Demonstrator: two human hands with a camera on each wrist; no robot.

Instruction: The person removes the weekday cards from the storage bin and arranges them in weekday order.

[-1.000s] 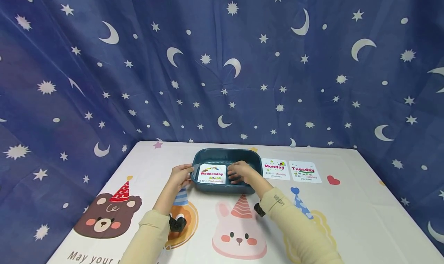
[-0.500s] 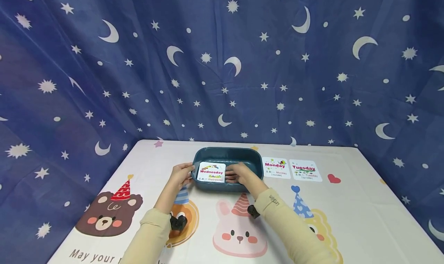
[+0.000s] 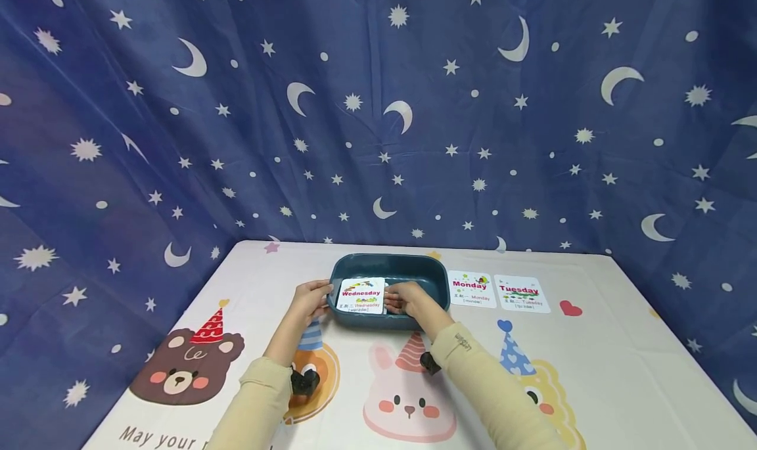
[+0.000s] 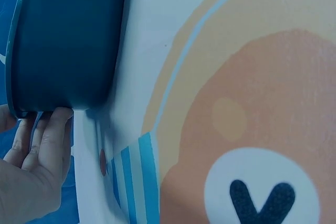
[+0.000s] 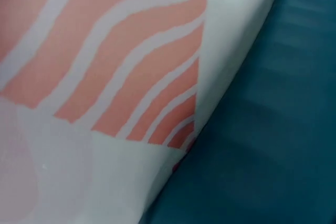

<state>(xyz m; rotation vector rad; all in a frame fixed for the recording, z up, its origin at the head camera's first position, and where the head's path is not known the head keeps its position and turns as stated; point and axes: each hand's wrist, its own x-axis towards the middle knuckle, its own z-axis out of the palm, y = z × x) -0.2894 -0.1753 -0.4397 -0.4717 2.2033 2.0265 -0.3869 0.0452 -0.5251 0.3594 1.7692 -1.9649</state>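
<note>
A dark teal rectangular basin [image 3: 439,280] stands on the table, with a white Wednesday flashcard [image 3: 361,296] face up inside at its left end. The edge of another white card shows beneath it on the right. My left hand [image 3: 309,299] grips the basin's left end, thumb at the rim and fingers against the outer wall; the left wrist view shows these fingers [image 4: 50,137]. My right hand [image 3: 408,299] reaches over the front rim into the basin, bent fingers holding the Wednesday flashcard at its right edge. The right wrist view shows only the basin wall and tablecloth, not the fingers.
Right of the basin, a Monday flashcard [image 3: 471,289] and a Tuesday flashcard [image 3: 522,293] lie side by side, face up. The tablecloth [image 3: 639,371] is white with printed cartoon animals. A blue curtain [image 3: 378,141] with moons and stars hangs behind the table.
My right hand has moved slightly left and lower, its fingers now at the Wednesday flashcard's right edge. The card has shifted a little, baring its bottom line of text. My left hand has stayed put.
</note>
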